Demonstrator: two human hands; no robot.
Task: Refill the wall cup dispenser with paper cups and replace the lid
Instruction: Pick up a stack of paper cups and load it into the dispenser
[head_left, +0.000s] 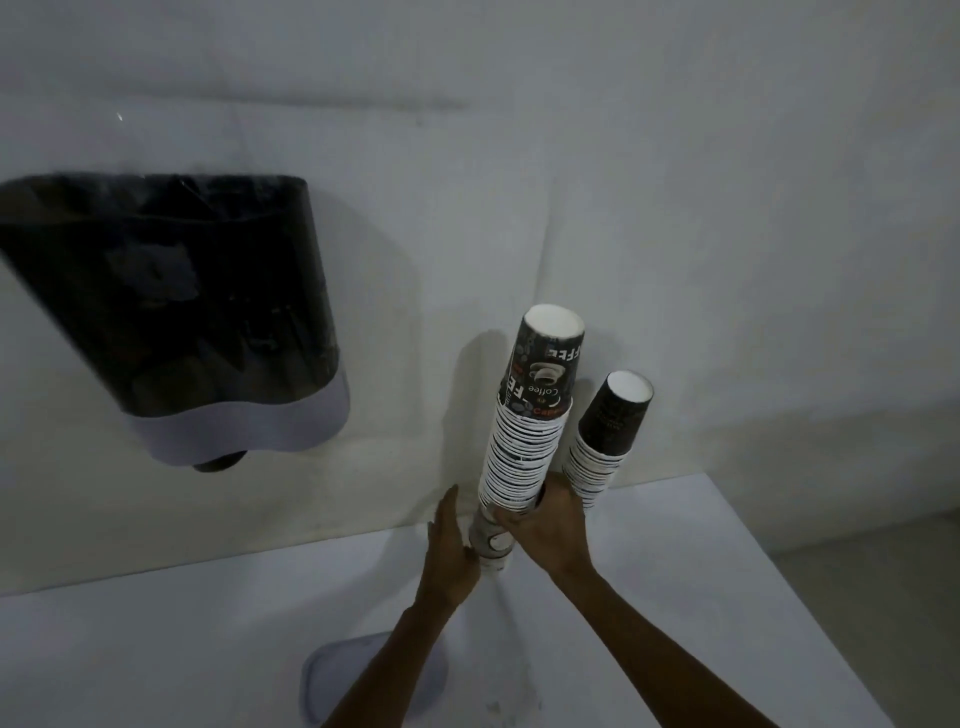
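Observation:
A dark translucent cup dispenser (171, 306) with a grey lower band hangs on the wall at the left; its top has no lid on it. A tall stack of upside-down paper coffee cups (524, 447) stands tilted at the centre. My right hand (545, 525) grips its lower part, and my left hand (452, 551) holds the bottom end from the left. A shorter cup stack (605, 441) stands just right of it on the white counter. The pale lid (374, 675) lies on the counter under my left forearm.
The white counter (701, 597) runs along the wall and ends at a corner on the right. The wall (675, 208) behind is plain white. The light is dim.

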